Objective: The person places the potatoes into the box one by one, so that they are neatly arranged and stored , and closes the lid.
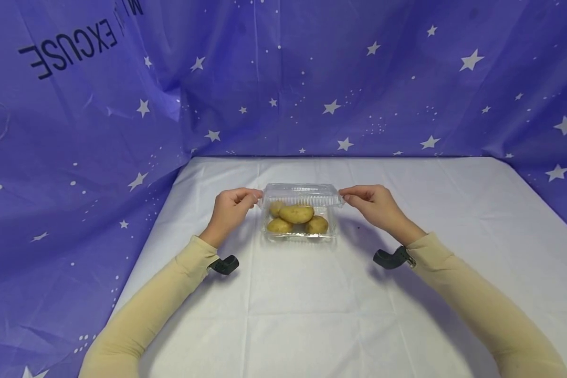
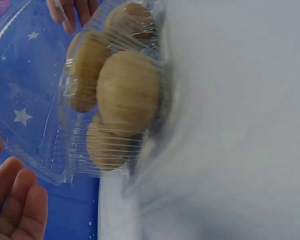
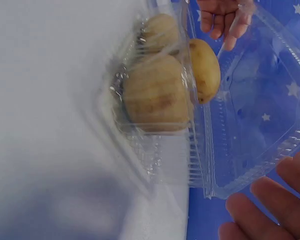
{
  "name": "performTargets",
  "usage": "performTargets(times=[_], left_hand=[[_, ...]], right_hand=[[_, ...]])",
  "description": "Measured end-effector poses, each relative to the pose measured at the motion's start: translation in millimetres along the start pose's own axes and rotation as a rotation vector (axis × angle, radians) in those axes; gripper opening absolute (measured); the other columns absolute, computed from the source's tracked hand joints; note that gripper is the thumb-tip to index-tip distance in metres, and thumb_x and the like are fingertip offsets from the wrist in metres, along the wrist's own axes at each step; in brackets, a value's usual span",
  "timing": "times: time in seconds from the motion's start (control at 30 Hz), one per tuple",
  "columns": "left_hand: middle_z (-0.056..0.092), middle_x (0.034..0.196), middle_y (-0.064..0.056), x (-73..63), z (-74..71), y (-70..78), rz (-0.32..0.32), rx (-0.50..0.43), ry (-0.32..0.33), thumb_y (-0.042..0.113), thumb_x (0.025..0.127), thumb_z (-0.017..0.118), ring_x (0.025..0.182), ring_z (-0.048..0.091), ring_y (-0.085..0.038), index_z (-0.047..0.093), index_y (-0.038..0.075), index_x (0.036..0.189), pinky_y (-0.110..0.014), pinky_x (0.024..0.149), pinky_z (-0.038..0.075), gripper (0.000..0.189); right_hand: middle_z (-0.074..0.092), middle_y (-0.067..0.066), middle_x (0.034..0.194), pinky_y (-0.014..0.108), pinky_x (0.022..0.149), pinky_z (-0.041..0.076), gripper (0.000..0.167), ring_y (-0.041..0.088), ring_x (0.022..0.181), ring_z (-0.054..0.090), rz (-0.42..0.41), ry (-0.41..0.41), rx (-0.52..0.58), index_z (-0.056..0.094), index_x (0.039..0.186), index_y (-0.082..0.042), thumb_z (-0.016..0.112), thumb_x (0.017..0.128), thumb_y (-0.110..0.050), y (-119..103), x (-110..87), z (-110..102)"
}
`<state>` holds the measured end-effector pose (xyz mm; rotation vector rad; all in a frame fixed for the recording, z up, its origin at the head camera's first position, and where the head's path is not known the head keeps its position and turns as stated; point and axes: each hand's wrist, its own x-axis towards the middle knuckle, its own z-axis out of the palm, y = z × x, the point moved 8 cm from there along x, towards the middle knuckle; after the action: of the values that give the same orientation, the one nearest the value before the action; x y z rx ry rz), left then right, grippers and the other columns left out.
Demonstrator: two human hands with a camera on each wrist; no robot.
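A clear plastic clamshell container (image 1: 300, 237) stands on the table with several potatoes (image 1: 296, 213) inside. Its hinged lid (image 1: 302, 193) is raised and tilted up at the far side, above the potatoes. My left hand (image 1: 232, 211) pinches the lid's left edge between thumb and fingers. At the opposite edge, my right hand (image 1: 377, 208) pinches the lid the same way. The left wrist view shows a potato (image 2: 127, 92) close up through the ribbed side wall. From the right wrist, the open lid (image 3: 259, 100) leans away from the base, with right-hand fingers (image 3: 259, 212) beside its corner.
A white cloth (image 1: 307, 315) with fold creases covers the table. Behind it and along the left hangs a purple-blue curtain (image 1: 312, 79) with white stars. Each wrist carries a dark curved camera mount, one by the left cuff (image 1: 224, 265) and another by the right cuff (image 1: 390, 258).
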<state>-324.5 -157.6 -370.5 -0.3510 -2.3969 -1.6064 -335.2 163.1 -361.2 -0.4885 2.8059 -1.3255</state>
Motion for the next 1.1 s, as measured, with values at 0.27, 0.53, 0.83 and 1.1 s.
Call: performTargets(times=[0.27,0.53,0.83,1.1], left_hand=[[0.078,0.109,-0.014,-16.3,0.7,2.8,0.074,0.069,0.003,0.007,0.094,0.066,0.088,0.070,-0.008,0.079,0.002,0.106,-0.014,0.074,0.056,0.019],[0.077,0.112,-0.014,-27.9,4.3,1.3,0.086,0.092,-0.004,0.008,0.094,0.065,0.094,0.073,-0.026,0.078,0.002,0.109,-0.019,0.075,0.059,0.021],[0.077,0.111,-0.015,-36.7,9.3,-9.1,0.041,0.071,-0.020,0.005,0.091,0.066,0.086,0.073,-0.026,0.078,0.003,0.111,-0.017,0.070,0.058,0.023],[0.076,0.114,-0.015,-43.6,12.8,-14.4,0.023,0.061,-0.031,0.005,0.091,0.068,0.091,0.072,-0.025,0.077,0.003,0.113,-0.017,0.073,0.059,0.024]], right_hand=[[0.072,0.013,0.129,0.017,0.090,0.055,0.030,0.030,0.117,0.069,-0.027,-0.004,0.000,0.073,0.125,-0.007,0.062,0.102,-0.021,-3,-12.6,4],[0.067,0.016,0.137,0.008,0.082,0.054,0.030,0.026,0.111,0.071,-0.035,-0.016,0.056,0.073,0.124,-0.002,0.066,0.099,-0.017,-2,-20.4,10],[0.066,0.019,0.137,0.007,0.085,0.055,0.030,0.031,0.113,0.070,-0.037,-0.016,0.095,0.071,0.123,0.003,0.067,0.098,-0.012,2,-26.2,16],[0.067,0.023,0.132,0.006,0.085,0.054,0.030,-0.004,0.100,0.067,-0.029,-0.002,0.111,0.071,0.122,0.005,0.068,0.097,-0.012,5,-28.7,22]])
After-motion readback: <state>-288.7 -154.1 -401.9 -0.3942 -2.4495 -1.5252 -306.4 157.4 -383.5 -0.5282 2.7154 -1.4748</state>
